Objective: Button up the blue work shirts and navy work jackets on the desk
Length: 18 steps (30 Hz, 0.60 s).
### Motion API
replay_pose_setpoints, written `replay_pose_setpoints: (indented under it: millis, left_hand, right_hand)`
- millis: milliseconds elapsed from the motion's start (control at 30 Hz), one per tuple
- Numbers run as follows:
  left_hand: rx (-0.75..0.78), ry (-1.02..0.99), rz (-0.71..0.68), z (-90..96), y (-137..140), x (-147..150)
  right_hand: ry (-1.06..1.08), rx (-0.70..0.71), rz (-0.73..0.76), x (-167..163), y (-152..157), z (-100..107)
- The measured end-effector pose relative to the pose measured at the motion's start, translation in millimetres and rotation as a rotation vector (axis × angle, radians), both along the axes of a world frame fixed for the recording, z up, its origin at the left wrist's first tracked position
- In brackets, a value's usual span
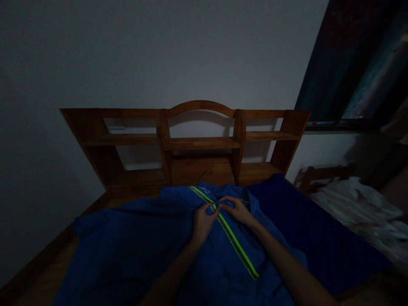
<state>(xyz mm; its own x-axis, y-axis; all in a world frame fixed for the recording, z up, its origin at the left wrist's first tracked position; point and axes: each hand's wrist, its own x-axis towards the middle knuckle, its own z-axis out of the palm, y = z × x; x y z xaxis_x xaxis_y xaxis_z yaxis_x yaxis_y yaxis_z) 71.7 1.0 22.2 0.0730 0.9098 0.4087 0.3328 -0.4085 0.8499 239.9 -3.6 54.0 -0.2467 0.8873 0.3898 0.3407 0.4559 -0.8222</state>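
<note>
A blue work jacket (134,242) lies spread out in front of me, with a yellow-green reflective stripe (237,246) running diagonally across it and pale lettering near the stripe's upper end. My left hand (204,219) pinches the jacket's cloth at the stripe, thumb and forefinger together. Right beside it, my right hand (237,210) also pinches the cloth, its fingertips nearly touching the left ones. Whatever small part of the jacket sits between the fingertips is too dark and small to make out.
Behind the jacket stands a wooden headboard (204,143) with open shelves, against a pale wall (191,51). Dark blue cloth (306,229) lies to the right. Farther right are crumpled white plastic bags (360,204) by a wooden chair back (328,172), below a dark window (357,85).
</note>
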Motion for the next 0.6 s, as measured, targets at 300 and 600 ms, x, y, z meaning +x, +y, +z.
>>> replay_pose_setpoints:
  millis: [300,600]
  left_hand:
    - [-0.091,-0.033,0.015,2.9,-3.8,0.6]
    - [-0.087,0.007,-0.024,6.8,-5.4,-1.5]
  right_hand:
    - [0.039,-0.101,0.011,5.9,3.8,-4.7]
    - [0.13,-0.195,0.044,8.0,6.2,-10.9]
